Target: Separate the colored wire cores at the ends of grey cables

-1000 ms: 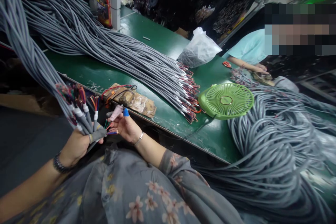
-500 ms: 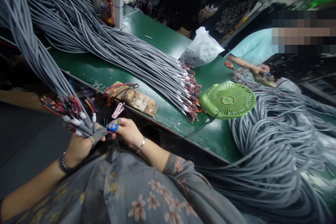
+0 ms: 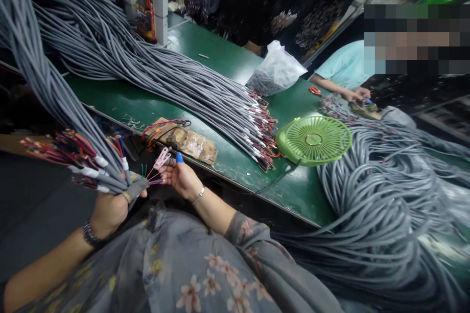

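Note:
My left hand [image 3: 110, 210], its thumb in a grey cot, is closed round a bundle of grey cables [image 3: 55, 102] that hangs down from the upper left. The cables' stripped ends [image 3: 69, 159] fan out to the left with white sleeves and coloured wires. One cable end points right with thin coloured wires [image 3: 154, 178] splayed. My right hand [image 3: 181, 178], with a blue cot on one fingertip, pinches those thin wires just below the table's edge. A pink clip [image 3: 162, 158] sits right above the fingers.
A green table [image 3: 227, 58] carries a long sheaf of grey cables [image 3: 191, 88], a taped brown block with red wire [image 3: 183, 139], a green fan [image 3: 314, 140] and a plastic bag [image 3: 275, 71]. Heaped grey cables [image 3: 385, 205] lie at right. Another person's hands [image 3: 354, 94] work at the far side.
The bundle's stripped ends have swung further left and lower. My right hand drew back from my left hand, and the thin coloured wires now show spread between them.

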Demonstrator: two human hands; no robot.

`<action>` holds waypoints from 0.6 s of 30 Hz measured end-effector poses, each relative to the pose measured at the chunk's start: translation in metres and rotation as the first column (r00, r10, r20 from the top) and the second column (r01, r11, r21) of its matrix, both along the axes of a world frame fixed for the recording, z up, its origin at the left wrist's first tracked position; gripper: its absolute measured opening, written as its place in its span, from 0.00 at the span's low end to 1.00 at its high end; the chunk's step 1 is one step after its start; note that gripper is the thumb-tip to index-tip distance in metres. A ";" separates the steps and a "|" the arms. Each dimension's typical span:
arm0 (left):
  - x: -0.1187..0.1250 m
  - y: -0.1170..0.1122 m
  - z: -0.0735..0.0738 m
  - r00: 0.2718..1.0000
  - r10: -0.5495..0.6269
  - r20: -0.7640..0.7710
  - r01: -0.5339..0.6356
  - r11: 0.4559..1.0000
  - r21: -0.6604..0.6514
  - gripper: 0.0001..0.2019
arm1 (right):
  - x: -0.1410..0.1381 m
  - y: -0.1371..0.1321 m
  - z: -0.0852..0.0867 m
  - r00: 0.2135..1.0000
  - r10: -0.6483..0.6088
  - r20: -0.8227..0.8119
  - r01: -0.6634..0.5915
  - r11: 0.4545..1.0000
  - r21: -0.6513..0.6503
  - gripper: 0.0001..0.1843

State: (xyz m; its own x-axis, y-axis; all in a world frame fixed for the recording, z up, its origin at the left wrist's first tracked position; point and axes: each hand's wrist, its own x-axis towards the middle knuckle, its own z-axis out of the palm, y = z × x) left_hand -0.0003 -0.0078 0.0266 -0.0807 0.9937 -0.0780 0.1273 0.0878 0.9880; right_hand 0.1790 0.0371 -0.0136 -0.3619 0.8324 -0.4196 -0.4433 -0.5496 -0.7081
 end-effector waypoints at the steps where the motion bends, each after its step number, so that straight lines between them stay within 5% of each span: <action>1: 0.002 0.001 0.002 1.000 0.002 0.008 -0.002 1.000 0.009 0.15 | -0.001 0.003 0.001 1.000 -0.009 0.022 0.008 0.999 0.037 0.32; 7: 0.010 0.006 0.010 0.997 0.031 0.067 -0.029 0.999 -0.034 0.11 | -0.009 0.007 -0.003 0.942 -0.257 0.217 0.188 0.938 0.292 0.34; 13: 0.010 0.007 0.003 1.000 0.004 0.014 -0.004 1.000 -0.020 0.14 | -0.013 0.014 0.002 0.989 -0.143 -0.034 0.145 0.986 0.076 0.34; 18: 0.009 0.005 -0.001 0.998 -0.009 -0.062 0.007 0.999 -0.034 0.13 | -0.017 0.015 0.006 0.973 -0.209 -0.101 0.207 0.978 -0.035 0.25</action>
State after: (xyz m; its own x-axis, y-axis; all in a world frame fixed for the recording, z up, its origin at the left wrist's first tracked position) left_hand 0.0089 -0.0025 0.0257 -0.0789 0.9911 -0.1070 0.1890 0.1202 0.9746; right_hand 0.1620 0.0524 -0.0071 -0.2244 0.8843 -0.4096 -0.6194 -0.4539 -0.6406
